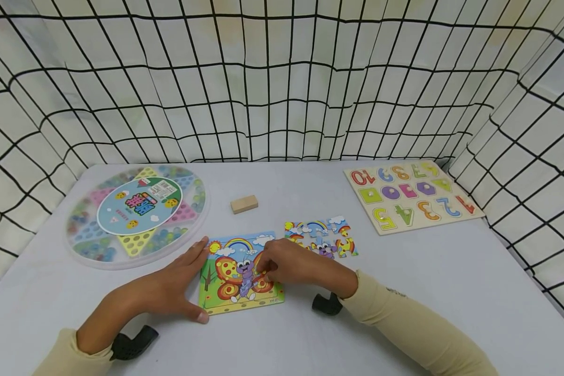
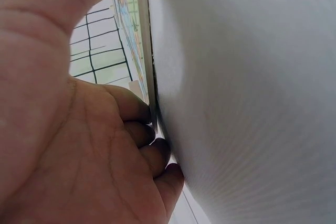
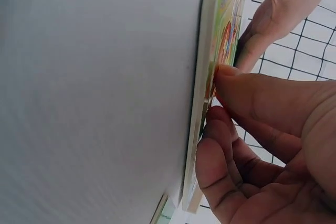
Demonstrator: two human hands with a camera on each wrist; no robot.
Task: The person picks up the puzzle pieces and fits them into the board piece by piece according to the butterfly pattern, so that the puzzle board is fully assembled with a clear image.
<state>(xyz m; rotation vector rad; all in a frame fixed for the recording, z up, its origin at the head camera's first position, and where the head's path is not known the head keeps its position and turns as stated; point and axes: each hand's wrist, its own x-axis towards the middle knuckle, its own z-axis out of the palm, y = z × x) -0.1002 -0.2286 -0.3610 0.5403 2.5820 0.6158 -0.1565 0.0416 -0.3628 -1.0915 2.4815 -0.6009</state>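
Observation:
A butterfly jigsaw puzzle board (image 1: 245, 274) lies flat on the white table in the head view. My left hand (image 1: 171, 290) rests along its left edge, thumb and fingers spread; in the left wrist view the fingertips (image 2: 157, 156) touch down right by the board's side. Over the right wing is my right hand (image 1: 284, 261), its fingers curled. The right wrist view shows that thumb (image 3: 236, 85) and forefinger pinching a puzzle piece at the board's surface, mostly hidden by the fingers. Loose puzzle pieces (image 1: 345, 243) lie just right of the board, partly behind the right hand.
A round lidded game board with coloured beads (image 1: 136, 214) lies at the left. Behind the puzzle sits a small wooden block (image 1: 244, 204). A wooden number and shape board (image 1: 411, 196) lies back right. Black netting over white cloth (image 1: 282, 83) walls the table's back and sides.

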